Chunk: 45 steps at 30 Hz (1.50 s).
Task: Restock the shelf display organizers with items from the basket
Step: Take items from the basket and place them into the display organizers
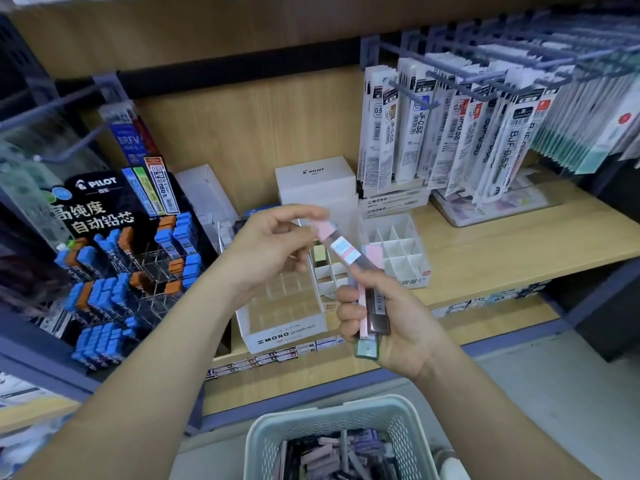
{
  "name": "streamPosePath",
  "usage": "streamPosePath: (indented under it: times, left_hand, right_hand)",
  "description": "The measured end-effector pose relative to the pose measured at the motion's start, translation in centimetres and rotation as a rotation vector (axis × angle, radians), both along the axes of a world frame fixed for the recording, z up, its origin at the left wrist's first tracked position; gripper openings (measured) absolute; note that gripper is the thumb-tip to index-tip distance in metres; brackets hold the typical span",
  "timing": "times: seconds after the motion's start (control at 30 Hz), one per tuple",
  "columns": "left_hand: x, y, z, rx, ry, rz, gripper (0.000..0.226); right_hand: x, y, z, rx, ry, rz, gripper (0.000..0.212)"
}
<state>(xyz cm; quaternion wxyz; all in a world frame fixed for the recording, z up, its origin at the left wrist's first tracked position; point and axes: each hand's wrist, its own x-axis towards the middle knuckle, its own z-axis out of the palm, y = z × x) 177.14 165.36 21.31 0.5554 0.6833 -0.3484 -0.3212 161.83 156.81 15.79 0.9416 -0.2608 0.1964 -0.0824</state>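
My right hand (391, 317) grips a bunch of slim lead cases (372, 313), pink, dark and green-ended, held upright over the shelf. My left hand (273, 244) pinches the top of one pink-capped case (341, 245) that slants up out of the bunch. Below and behind the hands stand two white gridded organizers: a MONO box (287, 336) with see-through dividers, and a white one (401, 258) with open cells. The pale green basket (332, 415) sits at the bottom, holding several more cases.
A black Pilot lead display (128, 258) with blue and orange cases stands to the left. White Pilot boxes (317, 181) sit at the back. Refill packs (460, 133) hang on hooks upper right. The wooden shelf (519, 244) extends to the right.
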Motion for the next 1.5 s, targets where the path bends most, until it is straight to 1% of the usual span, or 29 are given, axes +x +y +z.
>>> streamPosePath:
  times: [0.03, 0.1, 0.13, 0.17, 0.23, 0.3, 0.37, 0.47, 0.53, 0.6, 0.7, 0.83, 0.93, 1.1, 1.2, 1.37, 1.43, 1.47, 1.5]
  left_hand:
    - [-0.2, -0.1, 0.1, 0.001, 0.028, -0.019, 0.014]
    - [-0.5, -0.7, 0.1, 0.008, -0.029, 0.004, 0.007]
    - [-0.5, -1.1, 0.0, 0.005, -0.079, 0.043, 0.008]
    - [-0.4, -1.5, -0.2, 0.001, -0.116, 0.081, 0.015]
    - [0.0, -2.3, -0.5, -0.011, -0.104, 0.116, 0.024]
    - [0.5, -3.0, -0.4, -0.051, -0.101, 0.152, 0.027]
    - [1.5, -4.0, -0.3, -0.102, -0.152, 0.242, 0.028]
    - [2.9, -5.9, -0.9, -0.093, -0.317, 0.300, 0.028]
    - [3.2, -7.0, -1.7, -0.005, -0.513, 0.257, 0.025]
    - [3.0, -7.8, -2.5, 0.094, -0.718, 0.215, 0.024]
    - [2.7, -8.4, -3.4, 0.131, -0.864, 0.161, 0.023]
    - [2.8, -8.8, -3.9, 0.196, -0.919, 0.145, 0.019]
    - [2.9, -9.2, -4.3, 0.271, -1.019, 0.102, 0.017]
    - [3.7, -9.8, -4.6, 0.358, -1.215, 0.040, 0.018]
    - [3.8, -10.1, -4.0, 0.396, -1.264, 0.045, 0.016]
    - [3.6, -10.2, -3.3, 0.526, -1.354, 0.003, 0.011]
    - [3.6, -9.9, -3.2, 0.515, -1.386, -0.007, 0.014]
    - [3.5, -9.6, -3.1, 0.464, -1.388, 0.007, 0.017]
    - [3.0, -9.3, -2.8, 0.362, -1.340, 0.043, 0.018]
  right_hand:
    - [0.0, -0.2, 0.1, -0.073, 0.020, 0.009, 0.014]
    - [0.1, -0.6, 0.3, -0.201, 0.061, 0.048, 0.014]
    - [0.1, -0.8, 0.3, -0.240, 0.071, 0.073, 0.015]
    - [0.2, -0.9, 0.3, -0.268, 0.078, 0.099, 0.017]
    - [0.4, -1.3, 0.3, -0.316, 0.099, 0.146, 0.020]
    - [0.6, -2.0, 0.3, -0.360, 0.152, 0.161, 0.023]
    - [0.7, -3.4, 0.6, -0.390, 0.244, 0.132, 0.022]
    - [0.0, -6.2, 1.4, -0.353, 0.338, 0.038, 0.013]
    - [-0.6, -7.7, 1.7, -0.309, 0.329, -0.037, 0.010]
    - [-0.8, -8.4, 1.6, -0.269, 0.295, -0.088, 0.011]
    - [-0.5, -8.5, 1.0, -0.243, 0.265, -0.095, 0.008]
    - [-0.3, -8.4, 0.8, -0.279, 0.281, -0.068, 0.001]
    - [-0.3, -8.4, 0.9, -0.305, 0.303, -0.081, 0.006]
    - [-0.2, -8.3, 0.8, -0.276, 0.298, -0.078, 0.010]
    - [-0.1, -8.1, 0.8, -0.279, 0.284, -0.019, 0.018]
    - [-0.1, -7.9, 0.9, -0.248, 0.250, 0.051, 0.030]
    - [-0.2, -7.8, 1.0, -0.261, 0.238, 0.090, 0.034]
    - [-0.3, -7.7, 1.1, -0.273, 0.230, 0.112, 0.034]
    - [-0.3, -7.7, 1.2, -0.288, 0.220, 0.133, 0.033]
